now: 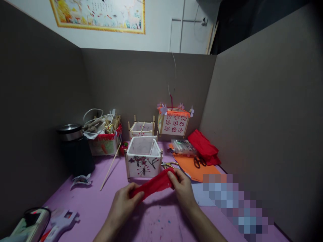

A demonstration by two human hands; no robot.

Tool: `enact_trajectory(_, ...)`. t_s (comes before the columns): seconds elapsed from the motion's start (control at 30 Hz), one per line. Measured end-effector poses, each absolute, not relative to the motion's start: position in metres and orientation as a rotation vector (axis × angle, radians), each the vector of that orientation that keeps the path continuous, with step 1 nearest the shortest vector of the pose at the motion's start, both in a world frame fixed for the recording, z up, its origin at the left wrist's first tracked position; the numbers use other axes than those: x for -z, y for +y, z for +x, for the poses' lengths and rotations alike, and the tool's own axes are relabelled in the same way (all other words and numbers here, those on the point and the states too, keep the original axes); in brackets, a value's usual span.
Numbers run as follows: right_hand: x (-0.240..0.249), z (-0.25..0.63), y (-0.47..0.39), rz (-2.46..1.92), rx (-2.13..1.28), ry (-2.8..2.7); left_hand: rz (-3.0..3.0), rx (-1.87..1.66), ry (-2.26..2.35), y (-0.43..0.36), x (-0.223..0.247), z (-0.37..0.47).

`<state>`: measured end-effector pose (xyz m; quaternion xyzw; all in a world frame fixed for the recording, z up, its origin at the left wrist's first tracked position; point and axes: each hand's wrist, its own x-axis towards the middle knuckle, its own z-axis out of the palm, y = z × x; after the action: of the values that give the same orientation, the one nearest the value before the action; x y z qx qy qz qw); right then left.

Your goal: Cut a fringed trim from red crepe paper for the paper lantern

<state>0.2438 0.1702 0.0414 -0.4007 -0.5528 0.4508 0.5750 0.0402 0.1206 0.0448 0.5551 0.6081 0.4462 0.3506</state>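
Between my two hands a strip of red cloth or crepe paper is stretched, slanting up to the right. My left hand pinches its left end between thumb and fingers. At the upper right end, my right hand grips it the same way. Just behind the strip stands a white box-shaped lantern with wooden corner sticks and drawn flowers on its front. Gold-handled scissors lie beside the lantern, partly hidden behind the strip and my right hand.
A decorated lantern hangs from a wire at the back. Orange sheets, dark-handled scissors and folded red material lie right. Left are a dark thermos, a wooden stick, a filled box and a glue gun.
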Motion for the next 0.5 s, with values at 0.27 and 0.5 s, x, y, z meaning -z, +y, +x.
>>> enact_trajectory(0.27, -0.020, 0.244, 0.184, -1.065, -1.010, -1.172, 0.911, -1.385, 1.286, 0.125, -0.040, 0.034)
enact_trajectory(0.5, -0.016, 0.244, 0.184, -1.064, -1.004, -1.187, 0.994, -1.467, 1.429, 0.123, -0.051, 0.033)
